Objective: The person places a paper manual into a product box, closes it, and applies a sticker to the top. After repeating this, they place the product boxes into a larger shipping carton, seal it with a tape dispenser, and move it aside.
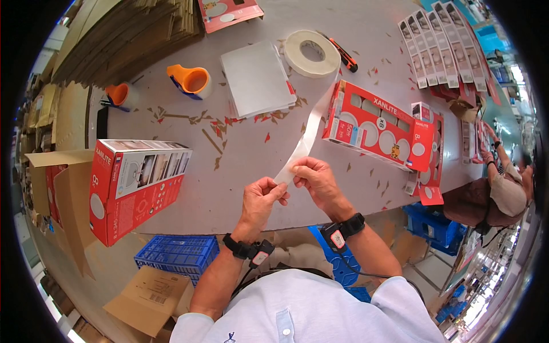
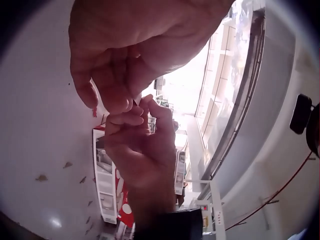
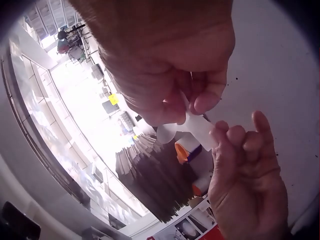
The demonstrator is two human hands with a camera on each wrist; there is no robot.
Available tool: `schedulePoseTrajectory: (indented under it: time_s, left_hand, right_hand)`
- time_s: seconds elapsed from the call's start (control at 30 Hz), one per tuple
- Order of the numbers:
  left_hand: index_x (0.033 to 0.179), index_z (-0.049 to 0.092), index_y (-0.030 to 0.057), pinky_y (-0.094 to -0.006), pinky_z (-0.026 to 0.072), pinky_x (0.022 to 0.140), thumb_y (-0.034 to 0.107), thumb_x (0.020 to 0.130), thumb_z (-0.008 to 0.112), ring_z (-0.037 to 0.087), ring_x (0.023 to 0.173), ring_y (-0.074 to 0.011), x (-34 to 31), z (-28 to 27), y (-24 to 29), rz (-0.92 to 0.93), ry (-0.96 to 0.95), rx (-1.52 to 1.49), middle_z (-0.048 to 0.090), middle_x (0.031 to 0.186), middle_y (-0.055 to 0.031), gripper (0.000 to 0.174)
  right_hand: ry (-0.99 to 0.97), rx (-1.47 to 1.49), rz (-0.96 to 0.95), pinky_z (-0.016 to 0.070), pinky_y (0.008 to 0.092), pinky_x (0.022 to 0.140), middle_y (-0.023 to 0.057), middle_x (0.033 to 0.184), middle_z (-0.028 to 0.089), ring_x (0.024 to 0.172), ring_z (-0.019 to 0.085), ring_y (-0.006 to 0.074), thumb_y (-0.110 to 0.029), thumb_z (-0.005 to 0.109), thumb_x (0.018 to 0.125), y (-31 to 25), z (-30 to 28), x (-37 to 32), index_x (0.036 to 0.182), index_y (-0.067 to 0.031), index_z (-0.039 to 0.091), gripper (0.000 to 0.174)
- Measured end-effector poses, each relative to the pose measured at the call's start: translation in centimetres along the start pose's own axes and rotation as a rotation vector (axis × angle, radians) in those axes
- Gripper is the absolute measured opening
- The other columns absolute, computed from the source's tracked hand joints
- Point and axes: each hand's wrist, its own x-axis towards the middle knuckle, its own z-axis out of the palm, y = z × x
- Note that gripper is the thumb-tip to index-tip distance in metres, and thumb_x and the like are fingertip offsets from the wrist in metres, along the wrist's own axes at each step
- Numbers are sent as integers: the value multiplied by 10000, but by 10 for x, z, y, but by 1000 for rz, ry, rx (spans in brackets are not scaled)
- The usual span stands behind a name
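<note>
A white strip (image 1: 309, 132) runs from the round roll (image 1: 311, 53) down to both hands over the table. The left hand (image 1: 261, 204) pinches the strip's lower end between thumb and fingers. Just beside it, the right hand (image 1: 316, 182) pinches the same strip a little higher up. In the right wrist view the strip (image 3: 198, 131) shows between the right hand (image 3: 175, 65) and the left hand (image 3: 247, 180). In the left wrist view the left hand (image 2: 130, 45) hides most of the strip, with the right hand (image 2: 142, 145) beyond.
Red XANLITE boxes stand at the left (image 1: 140, 188) and right (image 1: 372, 128). White sheets (image 1: 257, 79), two orange-cored dispensers (image 1: 191, 81) and a red cutter (image 1: 347, 60) lie behind. Flat cardboard (image 1: 131, 46) is stacked back left, printed cartons (image 1: 443, 46) back right. Another person (image 1: 506, 188) is at the right.
</note>
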Motion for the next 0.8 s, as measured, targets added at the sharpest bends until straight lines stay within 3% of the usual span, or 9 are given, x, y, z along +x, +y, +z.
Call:
schedulePoseTrajectory:
  time_s: [0.17,0.3,0.4,0.47,0.5,0.57,0.7,0.8]
  left_hand:
    - [954,723,2,-246,508,634,178,1002,733,635,687,-95,-1,5,-2,166,107,202,703,776,-26,183]
    - [985,730,-1,-241,488,624,202,1000,729,610,679,-85,0,3,-10,151,147,145,685,783,-7,204]
    - [977,726,3,-248,474,596,179,994,728,592,662,-89,4,-14,-23,17,196,162,672,792,-9,177]
    - [971,727,5,-246,467,573,183,995,720,584,651,-80,3,-20,-22,-92,276,345,660,768,1,179]
    - [972,733,9,-241,468,585,184,999,714,579,642,-77,-2,-22,-19,-40,261,334,660,760,4,179]
    - [974,744,16,-230,468,610,187,1008,703,569,625,-70,-17,-26,-9,62,233,319,660,742,9,179]
    - [991,739,22,-235,465,608,299,1048,667,564,631,-83,-60,1,62,-28,-100,-15,642,731,9,293]
    - [997,737,17,-258,476,618,432,1088,574,568,633,-107,-77,15,87,-138,-224,-224,626,720,-4,455]
  right_hand:
    - [6,-8,-13,504,232,656,11,851,716,722,615,67,-110,744,937,2,-2,0,972,-46,750,73]
    - [28,-79,0,514,243,650,32,918,720,730,623,76,-102,746,912,2,-4,-6,943,-28,757,81]
    - [180,-261,-183,516,248,628,55,980,714,724,623,79,-79,741,884,6,-9,-18,913,-10,764,78]
    - [245,-556,-474,515,241,615,58,997,705,723,627,77,-54,740,866,2,-5,-29,906,-5,764,68]
    - [276,-702,-625,514,238,609,59,1005,701,723,629,75,-42,739,857,-3,-1,-33,902,-3,764,65]
    - [227,-767,-656,524,242,609,51,991,694,733,632,82,-12,740,845,-18,10,-43,907,-12,759,65]
    - [157,-941,-930,534,267,585,56,950,686,696,651,140,57,767,757,-42,42,-61,895,-33,744,166]
    - [96,-1184,-1368,557,293,599,48,937,666,695,656,171,46,778,704,-63,60,-67,870,-57,709,206]
